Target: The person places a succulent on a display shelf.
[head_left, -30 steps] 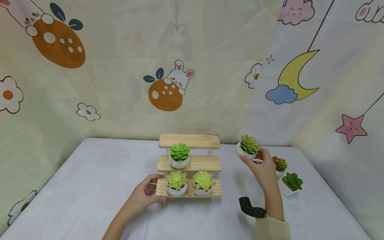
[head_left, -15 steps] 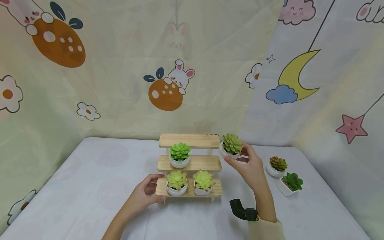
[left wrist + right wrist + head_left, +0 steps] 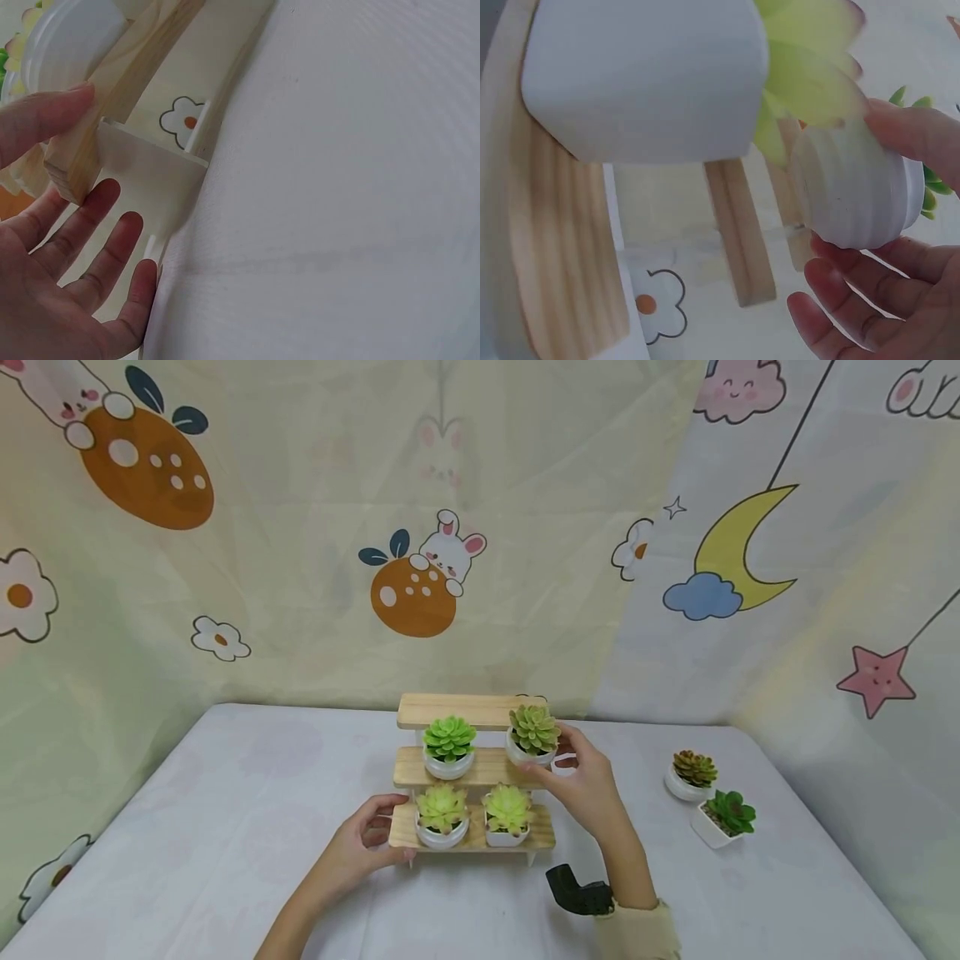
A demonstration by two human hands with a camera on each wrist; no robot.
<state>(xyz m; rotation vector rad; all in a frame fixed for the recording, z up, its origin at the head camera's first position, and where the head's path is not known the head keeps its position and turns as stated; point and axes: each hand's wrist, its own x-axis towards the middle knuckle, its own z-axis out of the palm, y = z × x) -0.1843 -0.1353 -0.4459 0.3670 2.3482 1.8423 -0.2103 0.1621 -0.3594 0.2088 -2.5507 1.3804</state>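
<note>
A three-tier wooden shelf stands mid-table. My right hand grips a white ribbed pot with a green succulent at the right end of the middle tier; whether it touches the board I cannot tell. In the right wrist view the pot sits between thumb and fingers, above a square white pot. My left hand holds the shelf's lower left end, thumb on the bottom board. A succulent stands on the middle tier, two on the bottom.
Two more potted succulents stand on the white tablecloth at the right. A cartoon-print curtain hangs close behind the shelf. The top tier holds nothing.
My right hand has carried the succulent pot leftward from beside the shelf to the right end of the middle tier. The left hand has stayed on the shelf.
</note>
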